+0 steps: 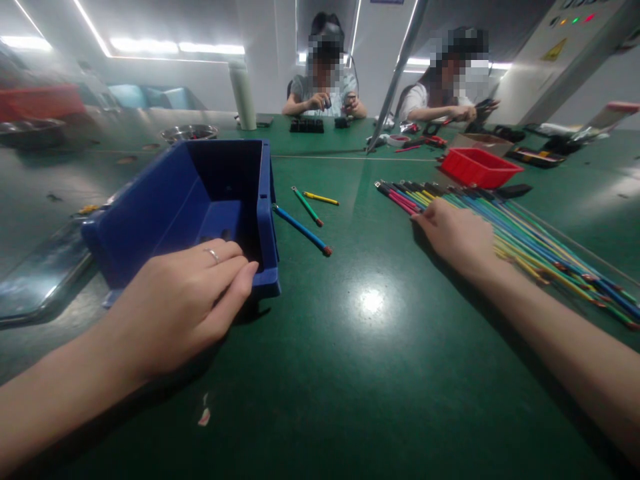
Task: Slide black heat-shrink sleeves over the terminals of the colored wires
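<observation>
My left hand (193,297) reaches over the low front of a blue plastic bin (270,227). Its fingers are curled and closed, with the tips hidden inside among dark contents that I cannot make out. On the right lies a spread of cut cables (530,233) in blue, green, yellow and black, many with metal ends. At its near left edge, my right hand (453,230) pinches the end of a pink cable (400,200). Between the hands lie a short blue cable (303,230), a green cable (307,205) and a yellow cable (321,198).
A red tray (480,168) stands behind the cable spread. Left of the bin is a shiny metal tray (40,273); a metal bowl (189,133) and a pale bottle (243,97) stand behind. Two people work across the green table (350,373), near a slanted pole (395,80).
</observation>
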